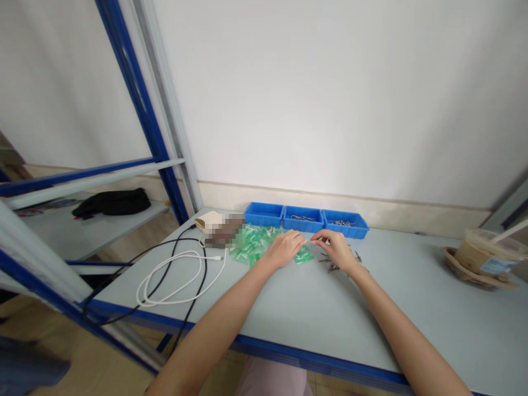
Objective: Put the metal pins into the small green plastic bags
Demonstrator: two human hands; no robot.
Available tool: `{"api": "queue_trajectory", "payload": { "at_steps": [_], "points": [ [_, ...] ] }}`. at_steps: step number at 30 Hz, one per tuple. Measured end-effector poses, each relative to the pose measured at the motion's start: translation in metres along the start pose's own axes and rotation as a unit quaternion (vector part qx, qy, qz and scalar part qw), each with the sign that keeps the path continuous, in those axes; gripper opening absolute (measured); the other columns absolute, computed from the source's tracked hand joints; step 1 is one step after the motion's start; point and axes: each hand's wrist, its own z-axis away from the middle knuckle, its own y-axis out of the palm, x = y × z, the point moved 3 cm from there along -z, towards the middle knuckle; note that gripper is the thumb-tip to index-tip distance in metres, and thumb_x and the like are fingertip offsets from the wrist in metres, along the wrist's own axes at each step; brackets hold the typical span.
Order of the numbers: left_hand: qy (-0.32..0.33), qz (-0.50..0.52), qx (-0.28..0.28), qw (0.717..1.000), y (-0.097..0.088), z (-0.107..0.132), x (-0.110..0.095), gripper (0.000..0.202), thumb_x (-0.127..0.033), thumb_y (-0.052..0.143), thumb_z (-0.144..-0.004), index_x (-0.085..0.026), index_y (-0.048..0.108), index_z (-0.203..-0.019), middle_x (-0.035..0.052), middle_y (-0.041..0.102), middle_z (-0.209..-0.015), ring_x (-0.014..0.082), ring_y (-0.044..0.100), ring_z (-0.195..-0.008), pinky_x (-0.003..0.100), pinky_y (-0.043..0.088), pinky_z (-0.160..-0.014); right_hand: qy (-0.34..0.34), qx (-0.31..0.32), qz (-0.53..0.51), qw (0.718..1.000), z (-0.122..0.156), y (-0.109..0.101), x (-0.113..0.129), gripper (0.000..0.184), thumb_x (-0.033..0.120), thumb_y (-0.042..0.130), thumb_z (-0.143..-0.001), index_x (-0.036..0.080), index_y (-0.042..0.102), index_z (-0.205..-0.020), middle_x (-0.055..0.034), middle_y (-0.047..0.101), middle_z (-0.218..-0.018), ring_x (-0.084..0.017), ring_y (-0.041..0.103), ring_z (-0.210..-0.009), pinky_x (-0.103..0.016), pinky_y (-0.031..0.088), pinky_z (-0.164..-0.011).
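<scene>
My left hand (284,247) rests on a heap of small green plastic pieces (251,243) on the grey table (313,308), fingers curled and pinched toward the right. My right hand (336,247) meets it fingertip to fingertip, also pinched, over several small dark metal parts (335,264) lying on the table. Something tiny seems held between the two hands; I cannot make it out.
Three blue trays (305,217) with metal parts stand at the back by the wall. A white cable (177,278) and a black cable (165,247) coil at the left. A drink cup in a cardboard carrier (482,256) stands at the right. A black cloth (111,202) lies on a side shelf.
</scene>
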Motion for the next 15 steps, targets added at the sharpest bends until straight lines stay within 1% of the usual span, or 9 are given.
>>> {"api": "queue_trajectory", "payload": {
  "at_steps": [4, 7, 9, 12, 15],
  "points": [
    [0.008, 0.021, 0.006, 1.0, 0.0003, -0.0003, -0.0008, 0.029, -0.037, 0.034, -0.092, -0.015, 0.054, -0.092, 0.0042, 0.059, -0.089, 0.0147, 0.055, -0.086, 0.024, 0.042, -0.076, 0.022, 0.007, 0.047, 0.999, 0.0015, -0.0021, 0.0011, 0.027, 0.038, 0.047, -0.084, 0.02, 0.065, -0.078, -0.0026, 0.067, -0.077, -0.016, 0.056, -0.066, -0.025, 0.038, -0.064],
    [0.011, 0.012, 0.02, 1.0, 0.001, -0.0002, -0.0015, 0.031, -0.032, 0.03, -0.093, -0.015, 0.056, -0.086, 0.0039, 0.061, -0.083, 0.0146, 0.057, -0.082, 0.024, 0.042, -0.073, 0.041, 0.053, 0.059, 0.996, 0.0023, -0.0005, 0.0009, 0.028, 0.04, 0.046, -0.084, 0.021, 0.066, -0.076, -0.0013, 0.065, -0.069, -0.015, 0.056, -0.061, -0.024, 0.036, -0.059],
    [0.005, 0.002, 0.028, 1.0, 0.0019, 0.0, -0.0012, 0.033, -0.03, 0.029, -0.094, -0.015, 0.056, -0.083, 0.0042, 0.061, -0.08, 0.0151, 0.057, -0.08, 0.025, 0.042, -0.072, 0.039, 0.081, 0.041, 0.995, 0.0026, 0.0013, 0.0007, 0.025, 0.04, 0.048, -0.083, 0.022, 0.066, -0.082, -0.0007, 0.066, -0.069, -0.014, 0.056, -0.059, -0.023, 0.036, -0.057],
    [-0.009, -0.01, 0.034, 0.999, 0.0032, 0.0005, -0.0005, 0.033, -0.03, 0.03, -0.093, -0.015, 0.057, -0.08, 0.0042, 0.062, -0.076, 0.0155, 0.059, -0.076, 0.025, 0.041, -0.069, 0.029, 0.081, 0.019, 0.996, 0.0028, 0.0014, 0.0011, 0.021, 0.038, 0.053, -0.08, 0.021, 0.064, -0.086, 0.0001, 0.065, -0.068, -0.013, 0.057, -0.057, -0.022, 0.036, -0.057],
    [-0.009, -0.014, 0.034, 0.999, 0.0033, 0.0005, -0.0014, 0.033, -0.035, 0.032, -0.093, -0.015, 0.056, -0.081, 0.0034, 0.062, -0.075, 0.0155, 0.06, -0.074, 0.024, 0.041, -0.065, 0.026, 0.075, 0.031, 0.996, 0.0034, -0.0004, 0.002, 0.021, 0.036, 0.049, -0.083, 0.02, 0.063, -0.081, 0.0021, 0.06, -0.057, -0.012, 0.055, -0.052, -0.022, 0.034, -0.056]
  ]
}}
